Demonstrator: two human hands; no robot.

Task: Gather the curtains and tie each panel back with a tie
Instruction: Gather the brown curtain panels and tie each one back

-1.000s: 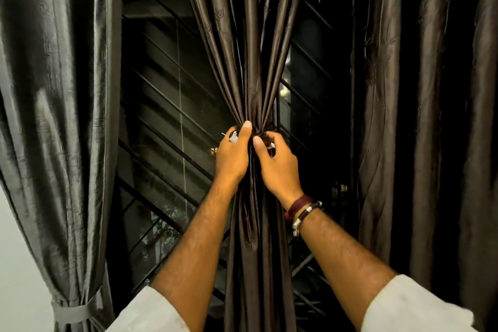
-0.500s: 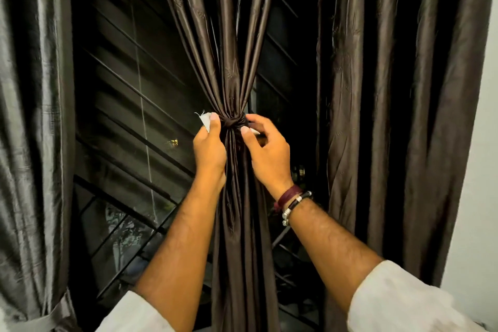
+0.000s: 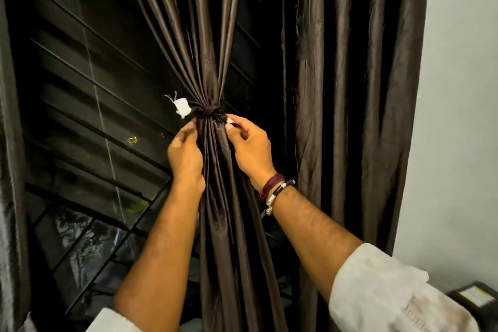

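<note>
Left hand point(image 3: 186, 155) and right hand point(image 3: 249, 143) pinch the gathered curtain panel point(image 3: 215, 67) just under its knotted tie point(image 3: 210, 111), white tag point(image 3: 182, 107) poking out left. Hanging panel point(image 3: 350, 89) and wall point(image 3: 458, 116) sit right, dark window point(image 3: 89, 89) behind. Since a second ago, both hands have dropped below the knot.

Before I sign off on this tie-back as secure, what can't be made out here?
Head view only:
- Back of the tie: hidden by the gathered curtain panel.
- Tie's right end: covered by the right hand.
- Left hand fingers: curled behind the fabric, grip unclear.
- Curtain top and hem: cut off by the frame edges.
- Scene outside the window: too dark.
</note>
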